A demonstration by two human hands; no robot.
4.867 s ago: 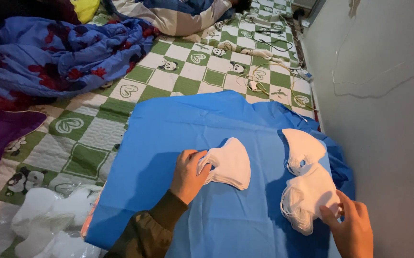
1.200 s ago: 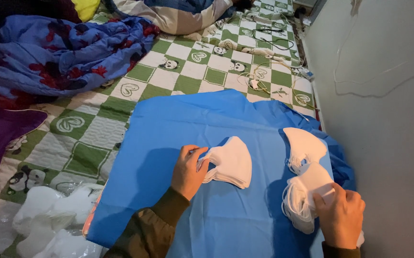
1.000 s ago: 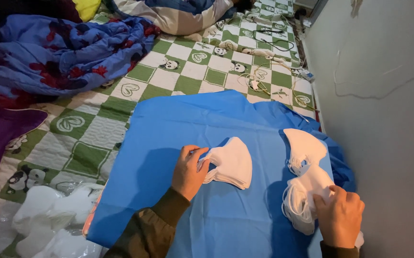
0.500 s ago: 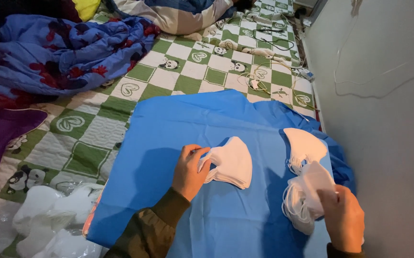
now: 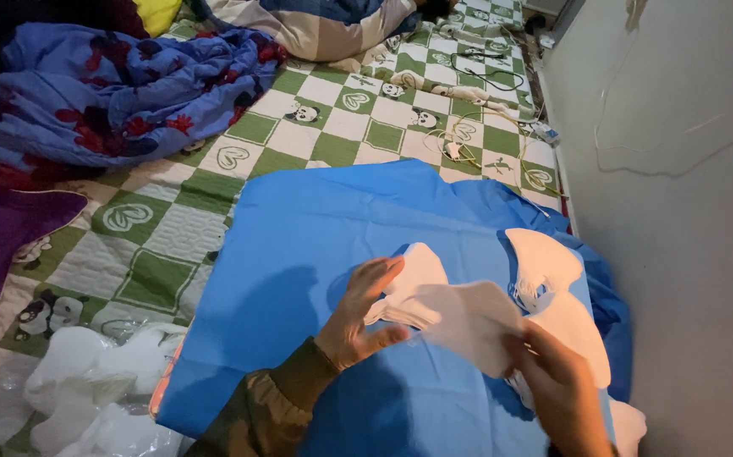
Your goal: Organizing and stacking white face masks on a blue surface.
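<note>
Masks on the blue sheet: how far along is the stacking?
Done: a small stack of masks sits under the left hand. In hand: the right hand carries one white mask toward it. Left: a pile of masks lies by the wall, on the blue sheet.

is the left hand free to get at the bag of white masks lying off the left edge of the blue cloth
Probably yes. The bag of white masks lies uncovered beside the blue cloth, but the left hand is pressing on a small stack of masks and would have to let go first.

2 hands; 1 blue sheet; 2 mask piles; 1 loose mask; 1 floral blanket.
</note>
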